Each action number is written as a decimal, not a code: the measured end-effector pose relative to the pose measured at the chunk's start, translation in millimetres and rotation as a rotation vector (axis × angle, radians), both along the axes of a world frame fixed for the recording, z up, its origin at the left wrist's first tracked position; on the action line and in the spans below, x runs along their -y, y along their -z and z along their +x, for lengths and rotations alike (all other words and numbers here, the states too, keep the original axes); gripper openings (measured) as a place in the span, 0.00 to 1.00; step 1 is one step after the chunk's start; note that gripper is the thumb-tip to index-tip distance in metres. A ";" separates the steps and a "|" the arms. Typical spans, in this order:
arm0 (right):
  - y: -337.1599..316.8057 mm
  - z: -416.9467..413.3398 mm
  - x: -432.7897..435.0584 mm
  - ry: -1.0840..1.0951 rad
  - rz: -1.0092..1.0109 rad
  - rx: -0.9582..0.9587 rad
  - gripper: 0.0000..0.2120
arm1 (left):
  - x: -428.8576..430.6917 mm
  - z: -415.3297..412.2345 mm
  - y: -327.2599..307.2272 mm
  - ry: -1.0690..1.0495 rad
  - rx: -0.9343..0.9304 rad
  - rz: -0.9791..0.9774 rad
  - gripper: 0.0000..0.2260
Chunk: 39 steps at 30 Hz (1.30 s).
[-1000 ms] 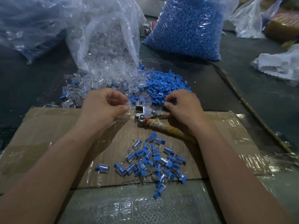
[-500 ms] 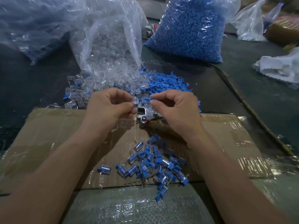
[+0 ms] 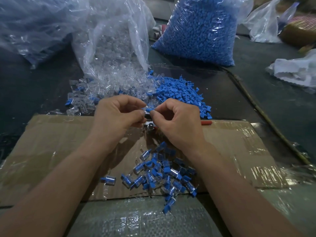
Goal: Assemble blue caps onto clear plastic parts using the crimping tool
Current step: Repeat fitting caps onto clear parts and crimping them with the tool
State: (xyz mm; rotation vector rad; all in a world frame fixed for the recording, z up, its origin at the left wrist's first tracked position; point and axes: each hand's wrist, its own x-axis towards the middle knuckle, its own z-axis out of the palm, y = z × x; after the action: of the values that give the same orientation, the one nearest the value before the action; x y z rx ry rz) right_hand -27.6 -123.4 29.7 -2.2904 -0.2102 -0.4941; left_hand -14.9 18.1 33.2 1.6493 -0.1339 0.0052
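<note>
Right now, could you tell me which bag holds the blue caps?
The tall bag at back right; the open bag left of it holds clear parts.

Dark table [image 3: 256, 93]: cardboard sheet [image 3: 59, 142] front; clear-parts bag [image 3: 112, 48] & blue-caps bag [image 3: 200, 29] at back.

The brown cardboard [image 3: 68, 151] is matt and fibrous, though stretches of clear tape [image 3: 261, 175] over it gleam. The blue caps [image 3: 179, 93] are dull, opaque plastic; the clear parts [image 3: 109, 82] are glossy, see-through plastic. The bags [image 3: 111, 36] are thin, crinkled, shiny film. The tool [image 3: 149, 125], mostly hidden, shows bright bare metal. The tabletop [image 3: 256, 100] looks dark and matt, perhaps rubber or cloth.
</note>
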 end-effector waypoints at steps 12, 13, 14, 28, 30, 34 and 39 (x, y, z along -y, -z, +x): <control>-1.1 -1.8 0.5 0.013 -0.005 -0.038 0.06 | 3.9 -1.5 1.5 -0.006 0.089 0.078 0.10; -0.7 -1.8 0.3 0.016 -0.010 -0.033 0.06 | 4.2 -1.4 2.0 -0.012 0.096 0.091 0.10; -0.3 -1.8 0.0 0.020 -0.012 -0.027 0.06 | 4.2 -1.5 2.6 -0.017 0.105 0.106 0.10; 0.7 -1.4 -1.1 -0.056 0.056 -0.058 0.08 | 3.7 -5.2 1.7 -0.014 0.134 0.086 0.12; 1.0 -0.4 -0.2 -0.084 0.094 -0.069 0.07 | 3.8 -4.9 0.1 -0.015 0.109 0.046 0.11; 1.4 0.1 1.0 -0.126 0.147 -0.064 0.04 | 3.7 -6.3 -2.0 -0.023 0.111 0.050 0.09; 3.4 -0.7 -0.1 -0.179 0.138 -0.055 0.05 | 0.7 -3.1 -1.6 -0.034 0.067 0.038 0.07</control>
State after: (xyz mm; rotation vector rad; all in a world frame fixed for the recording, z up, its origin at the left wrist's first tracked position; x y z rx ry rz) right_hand -28.3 -123.3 26.4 -2.1244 -0.3397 -0.3430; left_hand -18.1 17.4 34.8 1.6901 -0.1575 0.0843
